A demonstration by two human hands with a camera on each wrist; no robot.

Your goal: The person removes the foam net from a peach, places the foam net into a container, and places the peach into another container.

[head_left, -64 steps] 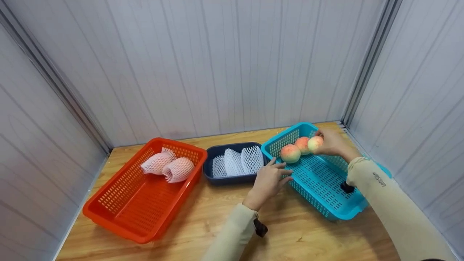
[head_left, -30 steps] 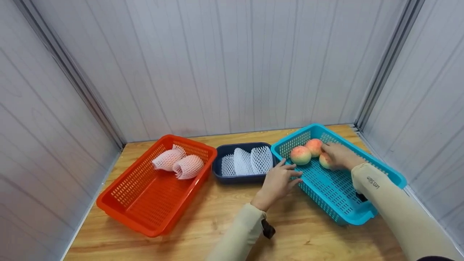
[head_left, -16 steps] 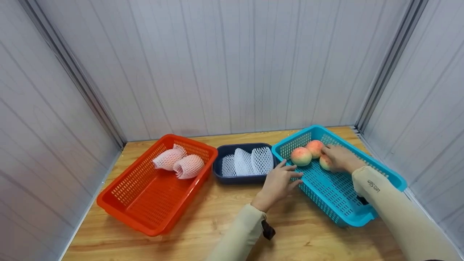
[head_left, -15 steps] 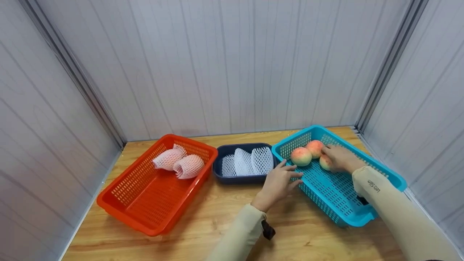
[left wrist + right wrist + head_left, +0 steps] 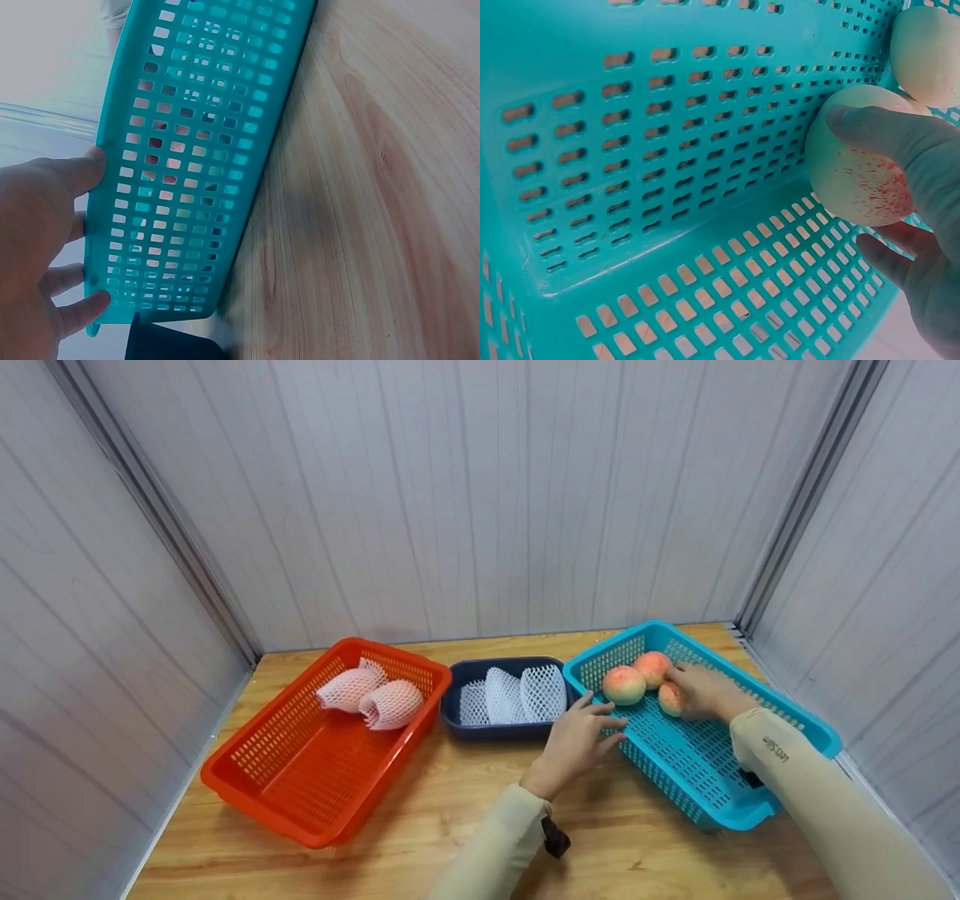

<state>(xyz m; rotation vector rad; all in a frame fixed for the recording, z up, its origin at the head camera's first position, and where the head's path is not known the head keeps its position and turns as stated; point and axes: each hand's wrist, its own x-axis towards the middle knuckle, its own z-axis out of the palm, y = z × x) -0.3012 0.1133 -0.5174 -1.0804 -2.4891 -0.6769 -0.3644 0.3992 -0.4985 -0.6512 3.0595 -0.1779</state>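
Inside the turquoise basket [image 5: 739,816], a peach [image 5: 670,700] is gripped by my right hand [image 5: 701,690]. The right wrist view shows the thumb [image 5: 855,124] over that peach [image 5: 859,169] and fingers beneath it. Two more peaches lie just beyond, a nearer one [image 5: 624,685] and one against the back [image 5: 652,669]. My left hand [image 5: 574,742] has its fingers spread and touching the basket's near left rim. In the left wrist view, the left hand [image 5: 37,232] rests its fingertips along the rim, outside the perforated wall [image 5: 187,150].
A dark blue tray [image 5: 510,733] with several white foam net sleeves [image 5: 504,695] stands left of the turquoise basket. Farther left, an orange-red basket [image 5: 319,840] holds two net-wrapped peaches [image 5: 391,705]. Pale panel walls [image 5: 480,495] enclose the wooden table [image 5: 420,825] behind and at both sides.
My right hand has brought its peach down and nearer, from beside the back peach to lower in the basket. The left hand stays at the rim. The head view has shifted slightly.
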